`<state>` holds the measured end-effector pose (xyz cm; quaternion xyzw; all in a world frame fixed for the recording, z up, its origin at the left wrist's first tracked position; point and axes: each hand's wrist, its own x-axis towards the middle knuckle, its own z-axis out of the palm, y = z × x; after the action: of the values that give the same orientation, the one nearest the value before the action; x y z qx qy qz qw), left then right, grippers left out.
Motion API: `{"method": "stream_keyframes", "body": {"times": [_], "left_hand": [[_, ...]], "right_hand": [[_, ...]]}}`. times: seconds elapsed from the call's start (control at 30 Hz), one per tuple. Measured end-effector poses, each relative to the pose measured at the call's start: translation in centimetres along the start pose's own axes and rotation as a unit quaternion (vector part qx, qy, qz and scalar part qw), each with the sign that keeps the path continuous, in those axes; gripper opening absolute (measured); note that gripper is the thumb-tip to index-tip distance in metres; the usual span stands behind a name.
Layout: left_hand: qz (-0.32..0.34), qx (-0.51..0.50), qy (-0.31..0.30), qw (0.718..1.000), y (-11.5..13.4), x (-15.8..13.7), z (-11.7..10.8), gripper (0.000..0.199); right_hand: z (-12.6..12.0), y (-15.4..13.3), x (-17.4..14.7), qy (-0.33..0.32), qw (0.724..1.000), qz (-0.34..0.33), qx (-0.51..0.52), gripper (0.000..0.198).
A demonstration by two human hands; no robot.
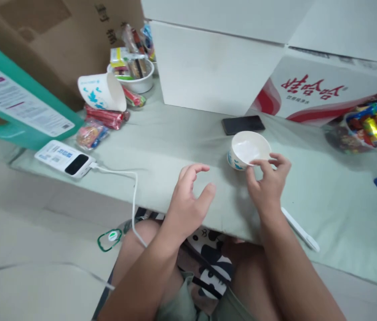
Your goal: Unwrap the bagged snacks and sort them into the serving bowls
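A white paper bowl (238, 156) with blue leaf prints stands upright on the pale green tabletop (181, 133). My right hand (270, 178) pinches its near right rim between thumb and fingers. To the left of the bowl, my left hand (191, 198) hovers over the table's front edge, thumb and fingers apart, with nothing in it. Behind the bowl lies a black phone (243, 125). A white plastic utensil (300, 229), its kind unclear, lies beside my right forearm.
A white power bank (64, 158) with a cable (135, 187) lies at the left. Behind it are a tipped paper bowl (97, 91), wrapped snacks (91, 133) and a green jug (17, 89). White cartons (208, 67) line the back. A snack tub (372, 129) stands at the right.
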<state>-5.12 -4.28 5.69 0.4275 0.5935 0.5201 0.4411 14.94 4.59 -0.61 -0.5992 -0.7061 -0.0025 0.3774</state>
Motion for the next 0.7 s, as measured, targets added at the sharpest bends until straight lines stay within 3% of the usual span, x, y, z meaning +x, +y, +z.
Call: {"method": "stream_keyframes", "body": {"times": [0.2, 0.37, 0.53, 0.7], "left_hand": [[-0.018, -0.146, 0.046, 0.988, 2.7, -1.9, -2.4, 0.049], [-0.025, -0.258, 0.055, 0.964, 3.2, -3.1, -5.6, 0.057], [-0.023, -0.326, 0.116, 0.938, 2.0, -2.7, -9.3, 0.054], [-0.018, -0.424, 0.220, 0.879, 1.5, -1.2, -11.8, 0.031]], "right_hand": [[-2.9, -1.7, -3.3, 0.039, 0.996, -0.078, 0.016, 0.028], [-2.1, -5.5, -4.4, -0.020, 0.983, -0.170, 0.057, 0.025], [2.6, -12.2, -1.6, -0.132, 0.957, -0.228, 0.122, 0.023], [11.0, -23.7, 3.1, -0.278, 0.901, -0.285, 0.175, 0.034]]}}
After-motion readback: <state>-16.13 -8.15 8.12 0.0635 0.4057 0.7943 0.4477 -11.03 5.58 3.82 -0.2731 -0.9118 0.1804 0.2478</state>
